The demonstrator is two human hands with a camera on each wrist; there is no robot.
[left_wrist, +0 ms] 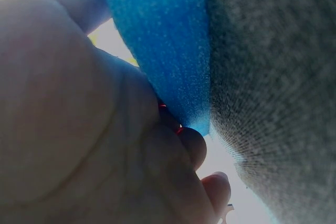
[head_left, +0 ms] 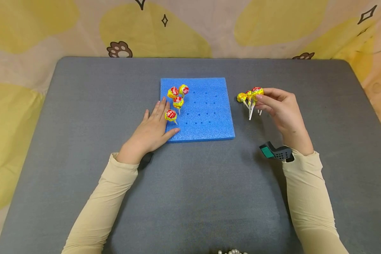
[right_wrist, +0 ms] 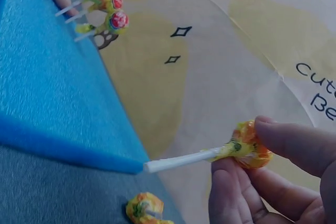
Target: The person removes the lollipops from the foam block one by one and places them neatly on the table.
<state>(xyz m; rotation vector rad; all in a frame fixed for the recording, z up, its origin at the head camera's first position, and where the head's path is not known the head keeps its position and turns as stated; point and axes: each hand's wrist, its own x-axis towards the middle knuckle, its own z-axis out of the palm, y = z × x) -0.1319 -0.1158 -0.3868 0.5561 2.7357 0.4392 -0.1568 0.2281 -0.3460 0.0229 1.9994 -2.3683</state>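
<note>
A blue foam board (head_left: 200,132) with rows of small holes lies on the table. Several wrapped lollipops (head_left: 178,102) stand with their sticks in its left part. My left hand (head_left: 150,130) rests along the board's left edge, its fingers straight and the thumb on the near corner; in the left wrist view the palm (left_wrist: 68,124) is beside the board's side. To the right of the board, my right hand (head_left: 280,109) pinches a yellow and red lollipop (head_left: 257,91) by its wrapped head. Its white stick (right_wrist: 184,160) points toward the board in the right wrist view.
More lollipops (head_left: 241,97) lie on the grey table (head_left: 197,197) just beside the right hand, partly hidden by it. A patterned cloth (head_left: 190,31) hangs behind the table's far edge. A black device (head_left: 274,151) is on the right wrist.
</note>
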